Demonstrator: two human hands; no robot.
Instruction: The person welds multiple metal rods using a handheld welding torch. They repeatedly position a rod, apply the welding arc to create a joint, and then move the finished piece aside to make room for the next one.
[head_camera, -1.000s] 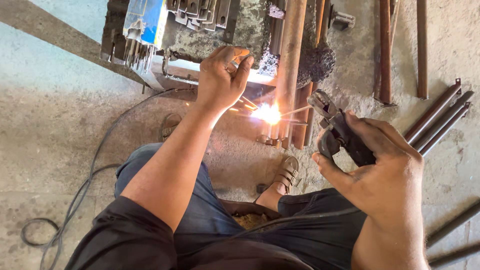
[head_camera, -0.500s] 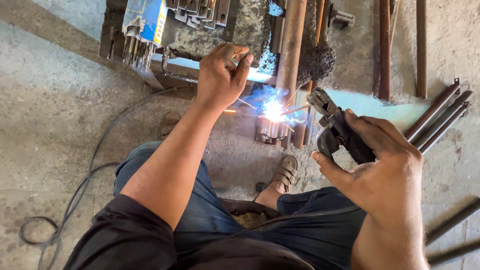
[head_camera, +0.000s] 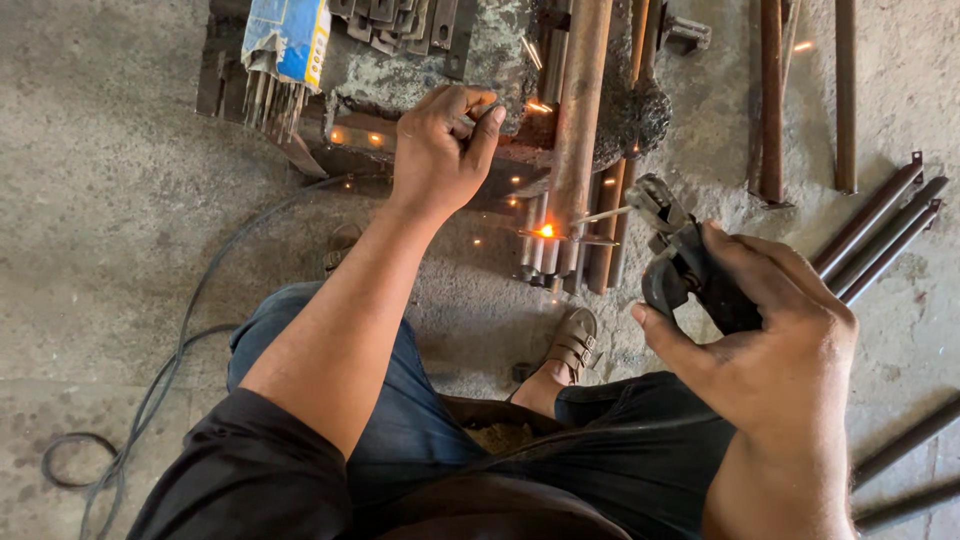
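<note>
Beneath both hands lies the rough grey concrete floor (head_camera: 130, 200), on which the person sits with knees apart in dark trousers, one sandalled foot (head_camera: 572, 345) forward between the hands. Ahead of the left hand stands a heavy, rust-crusted block of steel scrap (head_camera: 420, 60) that serves as a bench. Across it and toward the sitter runs the long rusty round steel pipe (head_camera: 580, 110), its long axis pointing straight away from the body, with a bundle of shorter rusty rods (head_camera: 560, 250) lying parallel beneath its near end. Right of the right hand, well apart, several thin brown steel bars (head_camera: 880, 230) lie slantwise on the floor. Left of the left hand a black welding cable (head_camera: 160, 390) loops across the concrete, and a blue-and-yellow packet of welding electrodes (head_camera: 285, 40) rests on the block.

The right hand (head_camera: 770, 350) is clamped around the black electrode holder (head_camera: 690, 265), whose thin electrode (head_camera: 600, 215) points leftward, across the pipe's axis, to an orange spark (head_camera: 545, 231) at the rods; this hand is the nearer to the joint. The left hand (head_camera: 440, 150) is closed, fingers curled together near the block's edge just left of the pipe; whether it pinches anything cannot be told.
</note>
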